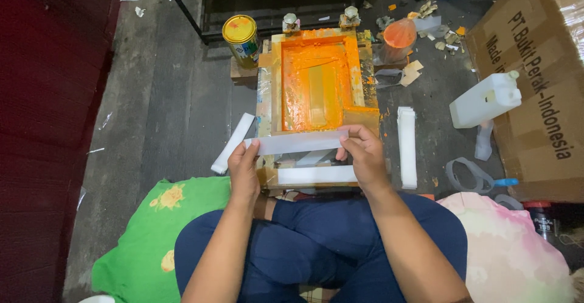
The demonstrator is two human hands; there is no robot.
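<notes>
Holding a white strip [301, 142] flat across the near edge of an orange-inked printing frame [316, 84], left hand [244, 170] pinching its left end, right hand [363, 157] pinching its right end, stacked white strips [406, 146] right, yellow-lidded can [241, 38] far left.

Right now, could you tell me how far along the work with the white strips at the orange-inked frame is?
Done, it seems: a stack of white strips right of the orange-inked wooden screen frame. In hand: left hand and right hand hold one long white strip. Left: apparently the strips lying left.
</notes>
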